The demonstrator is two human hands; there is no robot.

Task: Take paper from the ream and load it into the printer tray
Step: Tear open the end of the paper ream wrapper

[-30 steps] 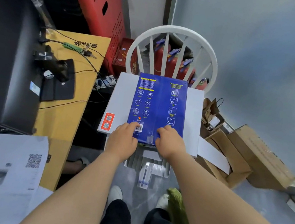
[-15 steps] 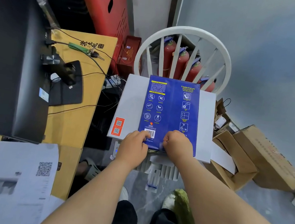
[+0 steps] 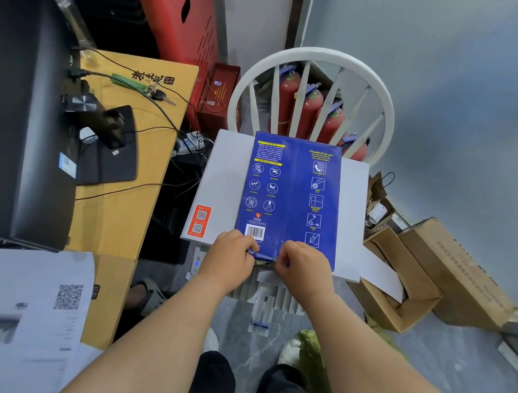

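A: Where is the paper?

B: The blue plastic-wrapped ream of paper (image 3: 290, 197) lies flat on the white flat-topped printer (image 3: 222, 184), which sits on the seat of a white spindle-back chair (image 3: 320, 58). The ream's long side runs away from the person, and its barcode end is nearest them.

A: And the hands?

B: Both are at that near end. The left hand (image 3: 229, 258) has its fingers curled down on the near left corner, just below the barcode. The right hand (image 3: 302, 265) is curled on the near edge beside it. Between the two, a strip of blue wrapper is bunched up, and each hand pinches one end of that fold.

A: Is the wrapper open?

B: I cannot tell; the hands hide the seam. A bit of crumpled material shows just below the edge.

A: What about the tray?

B: A ribbed white paper tray (image 3: 265, 294) sticks out from under the printer toward the person, below the hands.

A: Anything else around?

B: Red fire extinguishers (image 3: 309, 113) stand behind the chair back. To the left is a yellow-brown cardboard-covered desk (image 3: 130, 158) with a black monitor (image 3: 9, 114) and printed white sheets (image 3: 25, 313). Open brown cardboard boxes (image 3: 423, 272) sit on the floor to the right.
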